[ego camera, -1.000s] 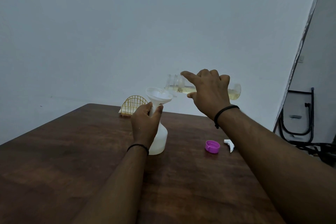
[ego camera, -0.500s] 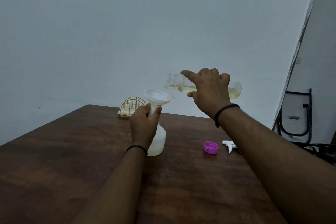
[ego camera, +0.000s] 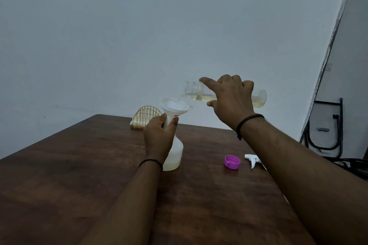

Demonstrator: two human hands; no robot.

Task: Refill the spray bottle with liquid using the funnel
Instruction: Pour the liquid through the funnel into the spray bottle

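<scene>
A white spray bottle (ego camera: 176, 153) stands upright on the brown wooden table (ego camera: 79, 175), with a white funnel (ego camera: 173, 106) set in its neck. My left hand (ego camera: 159, 137) is wrapped around the neck just under the funnel. My right hand (ego camera: 232, 101) holds a clear bottle (ego camera: 194, 93) of pale yellow liquid on its side, its mouth just right of the funnel's rim. A little liquid shows in the base of the spray bottle. The white trigger head (ego camera: 252, 159) lies on the table to the right, partly behind my right forearm.
A purple cap (ego camera: 232, 162) lies open side up next to the trigger head. A yellow wire holder (ego camera: 146, 118) stands at the table's far edge against the white wall. A folded black-framed chair (ego camera: 326, 131) leans at the far right.
The clear bottle and my right hand sit slightly higher in view; my left hand stays on the spray bottle's neck. The view has shifted a little.
</scene>
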